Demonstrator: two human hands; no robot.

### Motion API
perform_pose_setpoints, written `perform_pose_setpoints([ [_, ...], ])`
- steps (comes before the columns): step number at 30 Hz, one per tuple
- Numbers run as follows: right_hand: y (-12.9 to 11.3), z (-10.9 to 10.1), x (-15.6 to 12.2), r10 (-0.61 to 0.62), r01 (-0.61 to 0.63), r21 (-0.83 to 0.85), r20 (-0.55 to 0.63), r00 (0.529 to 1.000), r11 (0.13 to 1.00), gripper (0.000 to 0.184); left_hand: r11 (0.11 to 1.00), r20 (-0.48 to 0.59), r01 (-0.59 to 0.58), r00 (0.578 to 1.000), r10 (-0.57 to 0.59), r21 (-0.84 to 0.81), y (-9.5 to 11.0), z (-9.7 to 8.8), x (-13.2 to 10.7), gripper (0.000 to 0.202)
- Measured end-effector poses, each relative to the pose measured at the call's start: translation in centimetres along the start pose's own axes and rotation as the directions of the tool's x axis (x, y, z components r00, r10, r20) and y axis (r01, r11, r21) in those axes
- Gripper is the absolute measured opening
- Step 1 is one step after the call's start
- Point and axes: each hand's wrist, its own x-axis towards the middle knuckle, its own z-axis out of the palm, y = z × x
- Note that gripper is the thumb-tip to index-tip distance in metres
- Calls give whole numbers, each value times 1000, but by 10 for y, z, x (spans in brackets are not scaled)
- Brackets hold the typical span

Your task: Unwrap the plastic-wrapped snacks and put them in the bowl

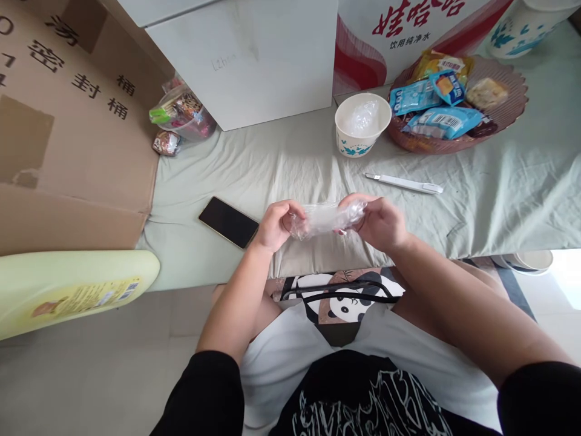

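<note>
Between my two hands, just above the table's front edge, stretches a clear crinkled plastic wrapper. My left hand pinches its left end with thumb and fingers. At the other end my right hand grips the bunched plastic. Whether anything lies inside the wrapper I cannot tell. A black phone lies flat, close to my left hand. Beyond my right hand rests a slim white utility knife. Farther back stands a paper cup with crumpled clear plastic in it.
A pink ribbed bowl of packaged snacks sits at the back right, near another paper cup. White boxes stand behind. A cardboard box and a pale green bottle are at left. Green cloth covers the table.
</note>
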Motion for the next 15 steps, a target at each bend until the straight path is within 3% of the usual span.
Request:
perform_pose_setpoints([
  [2,0,-4,0,12,-19,-212,-33,999,977,45,980,-40,-35,998,44,197,-3,-6,0,32],
  [5,1,-10,-1,3,-75,-537,-133,991,840,28,895,-123,-68,983,135,441,-5,-17,0,21],
  [6,1,-11,-1,-30,-77,-601,-166,986,795,26,861,-194,-86,959,209,502,-5,-19,0,20],
  [9,-4,-16,-1,-194,-54,-689,-278,941,723,58,759,-337,-135,837,432,637,2,-11,3,16],
  [10,-6,-18,0,-235,-51,-701,-306,923,711,58,731,-316,-153,829,461,665,5,-1,5,17],
  [12,-11,-19,1,-269,-27,-697,-312,911,716,36,689,-187,-196,879,439,698,13,23,11,24],
  [14,-16,-19,4,-264,62,-598,-256,930,799,14,670,-21,-230,939,343,706,21,48,19,38],
  [15,-19,-18,5,-262,128,-496,-212,942,859,11,691,55,-234,961,271,684,25,58,24,43],
])
